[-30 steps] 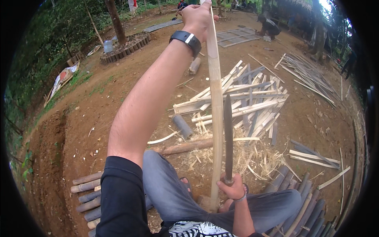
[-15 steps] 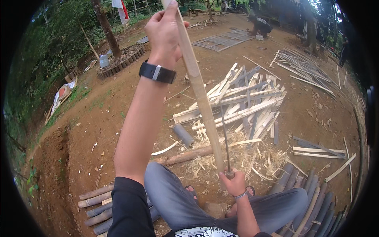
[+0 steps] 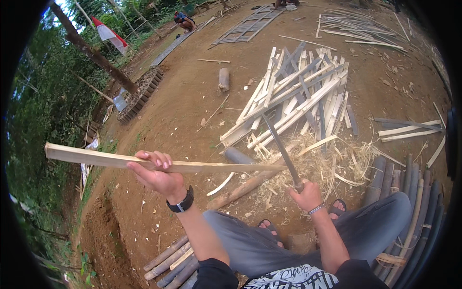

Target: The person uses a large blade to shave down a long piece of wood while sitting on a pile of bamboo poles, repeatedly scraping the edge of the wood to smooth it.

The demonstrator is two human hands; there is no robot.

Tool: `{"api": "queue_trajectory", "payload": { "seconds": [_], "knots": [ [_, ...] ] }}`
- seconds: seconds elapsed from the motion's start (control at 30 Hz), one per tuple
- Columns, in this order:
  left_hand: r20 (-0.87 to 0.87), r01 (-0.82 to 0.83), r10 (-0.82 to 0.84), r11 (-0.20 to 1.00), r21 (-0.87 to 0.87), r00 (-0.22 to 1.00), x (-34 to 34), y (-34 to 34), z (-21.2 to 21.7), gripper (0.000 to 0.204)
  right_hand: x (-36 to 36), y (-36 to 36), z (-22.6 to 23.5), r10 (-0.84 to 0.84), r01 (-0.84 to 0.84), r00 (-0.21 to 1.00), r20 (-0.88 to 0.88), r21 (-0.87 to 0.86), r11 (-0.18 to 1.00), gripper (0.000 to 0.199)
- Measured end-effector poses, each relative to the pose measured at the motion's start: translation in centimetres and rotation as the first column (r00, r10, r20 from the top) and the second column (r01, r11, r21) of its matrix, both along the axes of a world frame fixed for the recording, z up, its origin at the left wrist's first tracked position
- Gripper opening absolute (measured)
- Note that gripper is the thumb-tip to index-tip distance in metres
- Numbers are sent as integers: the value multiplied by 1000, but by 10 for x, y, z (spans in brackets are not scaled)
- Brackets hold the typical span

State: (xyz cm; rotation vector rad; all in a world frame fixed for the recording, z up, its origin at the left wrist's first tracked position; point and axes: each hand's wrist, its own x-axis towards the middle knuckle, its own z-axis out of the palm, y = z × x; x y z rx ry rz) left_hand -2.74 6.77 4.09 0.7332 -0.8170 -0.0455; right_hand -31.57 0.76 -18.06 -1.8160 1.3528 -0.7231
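Observation:
A long, pale split bamboo strip (image 3: 101, 158) lies nearly level across the left and middle of the head view. My left hand (image 3: 156, 177) is closed round it, fingers over the top and thumb along its side. The strip's right end meets the machete blade (image 3: 279, 143) in the picture; I cannot tell whether they touch. My right hand (image 3: 307, 196) grips the machete by its handle, the narrow blade slanting up and away to the left. Beneath lie a round pole (image 3: 240, 190) and curly bamboo shavings (image 3: 332, 168).
Ahead is a heap of split bamboo (image 3: 293, 103). Round bamboo poles lie stacked at my right (image 3: 411, 212) and left (image 3: 168, 257). A short bamboo piece (image 3: 224, 79) lies farther off. A person (image 3: 184, 22) crouches at the back beside a bamboo lattice (image 3: 248, 26).
My left hand has come down and left, swinging the bamboo strip from steeply upright to nearly level. The machete now leans left, farther from my left hand. The view has turned.

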Motion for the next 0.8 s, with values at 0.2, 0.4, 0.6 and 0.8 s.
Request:
{"api": "queue_trajectory", "payload": {
  "seconds": [0.2, 0.4, 0.6, 0.8],
  "knots": [
    [-38, -74, 75, 997, 13, 996, -3, -17, -45, 44, -10, -6, -15, -36, 33, 999, -29, -104, 994, 34],
    [12, -14, 14, 1000, 26, 1000, -22, -26, -34, 45, -10, -1, -28, -28, 30, 996, -82, 34, 999, 40],
    [12, 187, -189, 979, 77, 982, -32, -26, -23, 50, 41, 34, 3, 144, -224, 945, 295, 257, 940, 48],
    [-42, 133, -131, 990, 45, 990, -41, -14, -26, 61, 67, 62, -25, 130, -301, 907, 401, 399, 866, 67]
  ]
}}
